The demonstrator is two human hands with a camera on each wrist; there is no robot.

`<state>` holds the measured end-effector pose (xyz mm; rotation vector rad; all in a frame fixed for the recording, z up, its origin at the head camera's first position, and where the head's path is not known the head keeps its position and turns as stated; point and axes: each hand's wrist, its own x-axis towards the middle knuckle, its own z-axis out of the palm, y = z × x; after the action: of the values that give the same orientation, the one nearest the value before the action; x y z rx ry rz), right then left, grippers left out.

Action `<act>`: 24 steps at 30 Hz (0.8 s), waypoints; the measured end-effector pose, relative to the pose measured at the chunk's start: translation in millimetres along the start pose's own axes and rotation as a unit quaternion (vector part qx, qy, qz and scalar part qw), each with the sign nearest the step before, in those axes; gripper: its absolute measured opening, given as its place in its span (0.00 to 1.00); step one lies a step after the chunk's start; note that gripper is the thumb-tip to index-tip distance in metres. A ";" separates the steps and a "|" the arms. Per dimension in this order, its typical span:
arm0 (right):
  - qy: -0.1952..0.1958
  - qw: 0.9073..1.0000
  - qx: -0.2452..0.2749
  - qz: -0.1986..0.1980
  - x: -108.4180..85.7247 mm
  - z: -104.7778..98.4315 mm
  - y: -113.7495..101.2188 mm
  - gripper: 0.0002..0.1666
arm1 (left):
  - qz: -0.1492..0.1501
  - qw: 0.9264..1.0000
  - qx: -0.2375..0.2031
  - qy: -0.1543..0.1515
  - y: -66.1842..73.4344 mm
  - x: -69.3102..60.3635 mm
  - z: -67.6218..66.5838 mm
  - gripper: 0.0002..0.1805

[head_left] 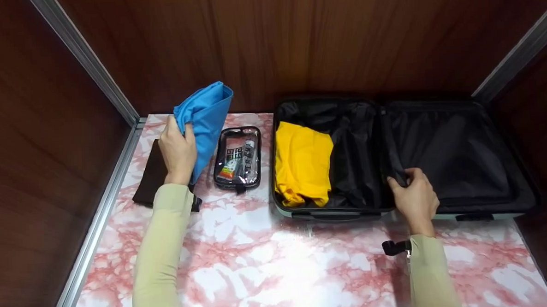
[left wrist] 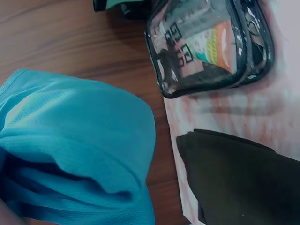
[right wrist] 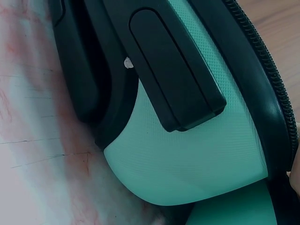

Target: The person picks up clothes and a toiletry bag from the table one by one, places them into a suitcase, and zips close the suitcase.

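In the head view my left hand [head_left: 178, 150] grips a folded blue cloth [head_left: 206, 122], held up above a dark folded cloth [head_left: 151, 177]. The blue cloth [left wrist: 79, 136] fills the left of the left wrist view. My right hand [head_left: 415, 198] pinches the black edge of the lining or divider [head_left: 394, 159] near the middle of an open suitcase [head_left: 336, 217]. A yellow cloth [head_left: 304, 161] lies in the suitcase's left half. In the right wrist view the mint-green shell [right wrist: 187, 164] shows close up, with a bit of my right hand [right wrist: 295, 176] at the edge.
A clear pouch with black trim [head_left: 237, 158] and small items inside lies between the blue cloth and the suitcase. The suitcase's right half [head_left: 458, 154] lies open beside the right wall. Brown wood-look panels stand behind and at both sides of the red-and-white marbled surface [head_left: 278, 268].
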<state>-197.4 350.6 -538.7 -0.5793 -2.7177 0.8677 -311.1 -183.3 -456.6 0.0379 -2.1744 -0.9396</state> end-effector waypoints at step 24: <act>-0.002 1.000 -0.004 0.008 0.0 -0.9 -1.6 0.39 | 0.073 0.996 -0.055 0.001 39.6 -3.8 13.1 0.17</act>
<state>-197.6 349.9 -537.1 -0.6015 -2.7244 0.8625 -307.0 -145.2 -439.7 -0.1709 -2.0898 -0.9723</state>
